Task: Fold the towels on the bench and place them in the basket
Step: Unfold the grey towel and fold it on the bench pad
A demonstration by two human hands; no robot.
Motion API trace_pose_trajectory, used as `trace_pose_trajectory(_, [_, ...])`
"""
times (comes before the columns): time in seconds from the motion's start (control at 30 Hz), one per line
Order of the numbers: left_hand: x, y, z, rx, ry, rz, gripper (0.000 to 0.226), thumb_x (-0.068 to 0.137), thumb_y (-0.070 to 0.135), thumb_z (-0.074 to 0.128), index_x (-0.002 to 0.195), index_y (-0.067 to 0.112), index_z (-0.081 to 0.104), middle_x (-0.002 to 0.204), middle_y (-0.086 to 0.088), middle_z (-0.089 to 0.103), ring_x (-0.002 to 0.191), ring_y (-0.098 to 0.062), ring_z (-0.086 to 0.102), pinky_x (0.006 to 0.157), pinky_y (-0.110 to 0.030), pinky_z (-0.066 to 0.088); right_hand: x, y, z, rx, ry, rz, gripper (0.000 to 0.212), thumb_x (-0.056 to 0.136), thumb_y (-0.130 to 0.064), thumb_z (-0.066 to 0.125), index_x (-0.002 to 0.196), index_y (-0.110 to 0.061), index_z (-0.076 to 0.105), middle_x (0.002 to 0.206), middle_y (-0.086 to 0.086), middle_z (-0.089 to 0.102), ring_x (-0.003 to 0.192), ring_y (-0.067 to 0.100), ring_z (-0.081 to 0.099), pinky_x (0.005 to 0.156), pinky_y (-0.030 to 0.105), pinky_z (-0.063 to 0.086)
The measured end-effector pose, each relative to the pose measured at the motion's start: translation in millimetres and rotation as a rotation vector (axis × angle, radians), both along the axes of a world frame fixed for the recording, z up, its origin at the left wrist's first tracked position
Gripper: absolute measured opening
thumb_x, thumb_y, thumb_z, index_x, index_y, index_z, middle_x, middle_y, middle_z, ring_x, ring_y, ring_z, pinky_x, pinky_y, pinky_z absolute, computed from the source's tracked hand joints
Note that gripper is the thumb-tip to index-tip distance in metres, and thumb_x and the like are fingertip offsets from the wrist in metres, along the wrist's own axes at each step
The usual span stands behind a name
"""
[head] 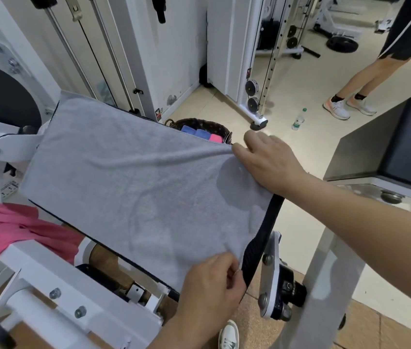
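Note:
A grey towel (133,177) lies spread flat over the dark bench pad (259,245). My left hand (212,288) pinches the towel's near right corner. My right hand (267,162) grips its far right corner at the pad's edge. Behind the bench stands a dark woven basket (224,128) on the floor; it holds rolled blue towels (195,132) and a pink one (215,138). A pink towel (15,230) hangs crumpled at the left, below the bench.
White machine frames surround the bench, with a cable stack (93,51) behind. A padded seat (400,149) stands at the right. A water bottle (299,119) sits on the floor. Another person's legs (360,81) are at the far right.

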State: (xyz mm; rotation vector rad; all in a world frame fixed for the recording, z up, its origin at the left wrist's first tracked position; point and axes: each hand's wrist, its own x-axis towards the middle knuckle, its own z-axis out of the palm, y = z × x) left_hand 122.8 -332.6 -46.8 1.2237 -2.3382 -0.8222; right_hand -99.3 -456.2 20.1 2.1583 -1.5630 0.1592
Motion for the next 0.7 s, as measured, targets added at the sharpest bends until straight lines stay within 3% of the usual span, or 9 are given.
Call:
trace_pose_trajectory(0.1, [4.6, -2.8, -0.3, -0.029, -0.067, -0.063, 0.009, 0.096, 0.04, 0.043, 0.094, 0.031, 0.046, 0.063, 0.008, 0.058, 0.054, -0.014, 0.051, 0.049, -0.026, 0.04, -2.2, -1.9, 6.0, 0.328, -0.008, -0.098, 0.024, 0.086, -0.001, 0.048, 0.109, -0.006, 0.051, 0.104, 0.014, 0.048, 0.059, 0.03, 0.044, 0.048, 0.036, 0.034])
trace_pose_trajectory(0.2, [6.9, -8.5, -2.4, -0.012, -0.076, -0.08, 0.002, 0.1, 0.034, 0.039, 0.099, 0.033, 0.039, 0.062, 0.008, 0.054, 0.053, -0.014, 0.049, 0.045, -0.02, 0.032, -1.1, 8.8, 18.4, 0.374, 0.074, -0.153, 0.026, 0.094, -0.018, 0.043, 0.12, -0.016, 0.045, 0.103, 0.003, 0.049, 0.07, 0.031, 0.056, 0.054, 0.036, 0.043])
trace_pose_trajectory(0.3, [7.9, -11.4, -7.2, 0.06, -0.031, -0.051, 0.013, 0.101, 0.027, 0.041, 0.108, 0.034, 0.049, 0.082, 0.01, 0.064, 0.074, -0.01, 0.058, 0.063, -0.024, 0.045, 5.6, 40.0, 20.8, 0.386, 0.152, -0.082, 0.041, 0.093, -0.044, 0.037, 0.128, -0.023, 0.036, 0.121, 0.002, 0.049, 0.077, 0.028, 0.062, 0.051, 0.031, 0.041])
trace_pose_trajectory(0.37, [10.7, -12.6, -7.2, 0.16, 0.033, -0.022, 0.025, 0.101, 0.02, 0.043, 0.115, 0.035, 0.058, 0.099, 0.018, 0.066, 0.091, -0.001, 0.058, 0.076, -0.017, 0.045, 12.1, 60.4, 17.7, 0.451, 0.2, -0.075, 0.05, 0.088, -0.057, 0.039, 0.125, -0.025, 0.032, 0.138, 0.008, 0.037, 0.095, 0.031, 0.058, 0.051, 0.03, 0.038])
trace_pose_trajectory(0.47, [15.7, -16.5, -7.4, 0.364, 0.204, 0.076, 0.03, 0.101, 0.018, 0.044, 0.107, 0.042, 0.061, 0.096, 0.017, 0.067, 0.09, 0.0, 0.06, 0.079, -0.016, 0.045, 15.1, 70.7, 8.3, 0.526, 0.314, -0.099, 0.074, 0.078, -0.074, 0.045, 0.128, -0.02, 0.031, 0.15, 0.016, 0.017, 0.121, 0.04, 0.038, 0.057, 0.033, 0.045])
trace_pose_trajectory(0.57, [22.0, -22.9, -3.3, 0.518, 0.372, 0.136, 0.008, 0.092, 0.035, 0.06, 0.098, 0.04, 0.064, 0.069, 0.006, 0.062, 0.064, -0.01, 0.057, 0.064, -0.018, 0.045, 14.2, 73.0, 10.6, 0.54, 0.347, -0.1, 0.083, 0.075, -0.072, 0.055, 0.131, -0.017, 0.029, 0.152, 0.02, 0.014, 0.125, 0.043, 0.036, 0.066, 0.036, 0.051])
trace_pose_trajectory(0.6, [25.5, -25.6, -1.3, 0.567, 0.381, 0.13, 0.013, 0.084, 0.042, 0.066, 0.097, 0.037, 0.065, 0.059, 0.005, 0.053, 0.056, -0.01, 0.05, 0.058, -0.017, 0.041, 13.4, 73.4, 10.7, 0.548, 0.351, -0.103, 0.078, 0.078, -0.067, 0.057, 0.131, -0.017, 0.029, 0.152, 0.021, 0.014, 0.125, 0.043, 0.037, 0.067, 0.036, 0.052])
trace_pose_trajectory(0.7, [36.0, -31.3, 0.0, 0.63, 0.297, 0.124, 0.024, 0.073, 0.037, 0.081, 0.093, 0.033, 0.068, 0.06, 0.006, 0.05, 0.058, -0.006, 0.05, 0.057, -0.019, 0.044, 11.2, 73.1, 12.0, 0.516, 0.303, -0.092, 0.038, 0.095, -0.035, 0.048, 0.127, -0.021, 0.033, 0.152, 0.017, 0.021, 0.118, 0.037, 0.045, 0.06, 0.033, 0.048])
